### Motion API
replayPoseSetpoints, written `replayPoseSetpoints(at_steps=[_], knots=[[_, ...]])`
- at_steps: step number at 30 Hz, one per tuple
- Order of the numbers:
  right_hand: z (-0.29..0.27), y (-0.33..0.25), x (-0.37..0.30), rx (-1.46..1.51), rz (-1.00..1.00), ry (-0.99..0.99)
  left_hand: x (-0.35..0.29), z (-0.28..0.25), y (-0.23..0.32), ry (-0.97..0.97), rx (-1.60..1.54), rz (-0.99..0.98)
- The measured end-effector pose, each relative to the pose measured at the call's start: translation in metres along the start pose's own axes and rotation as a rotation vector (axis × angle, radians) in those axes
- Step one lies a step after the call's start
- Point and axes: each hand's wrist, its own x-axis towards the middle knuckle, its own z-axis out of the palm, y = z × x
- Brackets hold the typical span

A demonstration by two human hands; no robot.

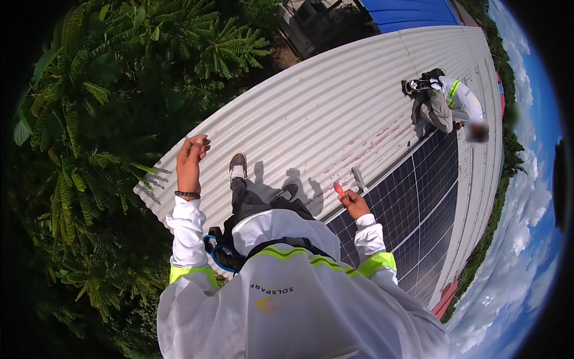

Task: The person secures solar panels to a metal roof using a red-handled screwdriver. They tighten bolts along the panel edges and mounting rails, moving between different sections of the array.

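My left hand (191, 163), a dark bead bracelet at its wrist, is held up over the roof's left edge. Its fingers are loosely bent and apart, with nothing seen in them. My right hand (356, 204) is closed round a small pinkish-red object (339, 189) that sticks out past the fingers; its kind I cannot make out. Just beyond that hand a short metal bracket (358, 178) stands by the frame edge of the dark solar panels (412, 203). Whether the hand touches the panel frame is unclear.
I stand on a sloping corrugated metal roof (311, 102). Its left edge drops to dense green plants (78, 149). A co-worker (454, 102) crouches at the panels' far end. A blue roof (409, 15) lies beyond, and a blue-rimmed item (224, 254) hangs at my waist.
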Motion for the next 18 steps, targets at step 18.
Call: replayPoseSetpoints(at_steps=[18], knots=[[0.016, -0.014, 0.020, -0.461, 0.040, -0.179, -0.040, 0.021, -0.077, -0.135, -0.250, -0.289]])
